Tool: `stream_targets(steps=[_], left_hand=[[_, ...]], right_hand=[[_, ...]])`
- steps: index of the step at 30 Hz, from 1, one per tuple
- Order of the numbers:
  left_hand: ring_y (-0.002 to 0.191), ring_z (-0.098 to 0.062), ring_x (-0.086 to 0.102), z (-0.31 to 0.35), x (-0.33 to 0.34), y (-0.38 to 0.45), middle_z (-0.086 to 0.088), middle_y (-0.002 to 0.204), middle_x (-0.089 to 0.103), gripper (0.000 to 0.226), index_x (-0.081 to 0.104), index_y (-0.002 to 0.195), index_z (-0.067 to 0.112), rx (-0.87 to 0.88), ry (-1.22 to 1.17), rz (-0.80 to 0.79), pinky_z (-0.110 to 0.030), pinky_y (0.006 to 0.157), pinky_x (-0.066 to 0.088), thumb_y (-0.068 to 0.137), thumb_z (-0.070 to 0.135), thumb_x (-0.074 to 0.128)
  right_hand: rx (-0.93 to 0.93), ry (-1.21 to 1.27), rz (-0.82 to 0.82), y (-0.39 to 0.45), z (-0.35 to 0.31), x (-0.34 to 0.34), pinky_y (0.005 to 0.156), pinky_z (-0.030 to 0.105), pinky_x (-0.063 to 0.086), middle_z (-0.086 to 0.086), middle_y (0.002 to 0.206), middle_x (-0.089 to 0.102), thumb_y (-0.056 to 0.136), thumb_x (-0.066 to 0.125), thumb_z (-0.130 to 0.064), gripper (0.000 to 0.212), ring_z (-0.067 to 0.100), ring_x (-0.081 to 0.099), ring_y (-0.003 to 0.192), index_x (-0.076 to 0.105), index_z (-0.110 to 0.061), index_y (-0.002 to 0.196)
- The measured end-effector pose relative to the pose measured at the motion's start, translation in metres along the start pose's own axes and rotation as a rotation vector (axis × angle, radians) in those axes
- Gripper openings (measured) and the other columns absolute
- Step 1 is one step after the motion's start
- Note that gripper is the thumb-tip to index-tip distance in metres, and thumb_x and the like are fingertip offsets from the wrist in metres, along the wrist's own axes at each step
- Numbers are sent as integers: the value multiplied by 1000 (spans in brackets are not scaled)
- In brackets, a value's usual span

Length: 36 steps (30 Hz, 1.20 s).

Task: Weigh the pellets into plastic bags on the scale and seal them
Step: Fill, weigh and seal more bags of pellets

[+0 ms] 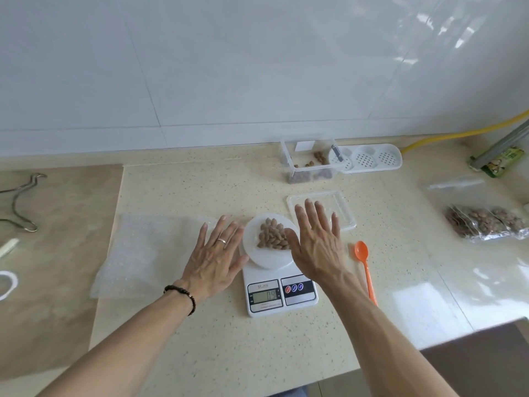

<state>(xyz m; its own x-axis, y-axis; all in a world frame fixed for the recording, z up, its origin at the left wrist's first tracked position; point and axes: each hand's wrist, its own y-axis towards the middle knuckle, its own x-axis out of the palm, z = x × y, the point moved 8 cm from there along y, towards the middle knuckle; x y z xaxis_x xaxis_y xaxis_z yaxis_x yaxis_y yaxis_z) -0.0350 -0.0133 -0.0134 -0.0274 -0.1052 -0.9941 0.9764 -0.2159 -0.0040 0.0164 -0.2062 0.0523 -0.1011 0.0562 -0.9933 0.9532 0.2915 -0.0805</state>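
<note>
At far left of the desk (229, 339), a bent metal hook (20, 202) on a darker mat; next to it a stack of empty plastic bags (148, 253), flat and just left of the left hand (217, 253). Left hand spread flat, palm down, fingers straight, holding nothing; ring on one finger, bead bracelet (183, 296) at the wrist; thumb edge beside or touching the rim of the scale (279, 287), contact not resolvable. Between the two hands, on the round white platform of the scale, a small heap of brown pellets (272, 234), apparently inside a clear bag too faint to confirm; long axis of the heap running away from the person. Display lit, reading too blurred to trust. Right hand (317, 247) likewise spread, fingers straight, gripping nothing, thumb next to the heap and partly over the platform's right edge. Both hands about equally near the heap, one on each side. Behind the right hand, a clear lid (343, 207); farther back, a clear box (309, 164) with remaining pellets and a white perforated tray (372, 159). Right of the scale, an orange spoon (365, 267), handle toward the person. At far right, filled bags (486, 224) lying well apart from the scale. Probable step: portion weighed, lifting and sealing not yet done.
</note>
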Motion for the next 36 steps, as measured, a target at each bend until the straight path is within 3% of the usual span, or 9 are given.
stream_targets(steps=[4,9,12,18,22,26,30,33,36], left_hand=[[148,-28,13,1,-1,6,-10,153,36,69,30,149,10,15,-2,4,-54,117,10,100,57,14],[149,-27,1,13,-9,31,-9,158,23,73,20,152,11,49,-40,-10,-53,119,5,98,58,7],[149,-26,2,31,-17,56,-8,159,22,78,22,152,12,105,-59,0,-53,118,2,95,61,0],[146,-28,21,90,-23,117,-10,149,40,75,36,145,10,230,-106,-32,-56,117,11,93,55,9],[136,-24,35,124,-16,151,-8,145,42,53,39,140,15,236,-165,-151,-47,118,14,100,47,26],[120,-27,53,140,-15,176,-10,133,54,48,46,137,14,132,-320,-277,-42,106,34,99,43,39],[99,-17,60,137,-25,184,0,107,65,41,58,126,16,19,-588,-288,-32,90,48,93,40,55],[84,-14,60,128,-50,185,4,88,63,28,63,107,16,-16,-717,-200,-25,80,48,89,38,63],[69,-8,56,116,-78,183,8,74,61,19,64,81,16,-23,-817,-133,-17,65,42,89,34,65]], right_hand=[[6,43,8,0,3,-6,118,42,-14,6,165,0,86,-10,-61,84,23,-9,152,9,-19,157],[130,148,16,0,32,-12,122,44,0,7,165,8,103,19,-51,61,23,0,152,17,-19,155],[239,216,63,-6,61,-14,120,44,14,8,161,24,103,29,-47,57,26,17,150,25,-18,153],[533,432,49,-26,122,3,99,42,42,11,137,55,101,44,-35,48,29,50,123,42,-13,143],[715,571,-49,-42,143,28,84,40,53,13,110,69,98,43,-38,37,32,64,95,58,-12,119],[827,920,-207,-51,138,57,68,31,54,13,97,72,93,57,-34,43,22,69,80,49,-7,126],[835,1197,-214,-46,125,56,57,23,49,8,85,73,90,67,-16,26,12,66,64,56,-10,113],[768,1276,-158,-34,120,42,60,25,49,5,81,69,91,67,-15,6,12,64,65,65,-9,92],[705,1392,-98,-24,111,21,62,26,50,4,77,66,90,68,-15,10,13,61,64,68,-10,82]])
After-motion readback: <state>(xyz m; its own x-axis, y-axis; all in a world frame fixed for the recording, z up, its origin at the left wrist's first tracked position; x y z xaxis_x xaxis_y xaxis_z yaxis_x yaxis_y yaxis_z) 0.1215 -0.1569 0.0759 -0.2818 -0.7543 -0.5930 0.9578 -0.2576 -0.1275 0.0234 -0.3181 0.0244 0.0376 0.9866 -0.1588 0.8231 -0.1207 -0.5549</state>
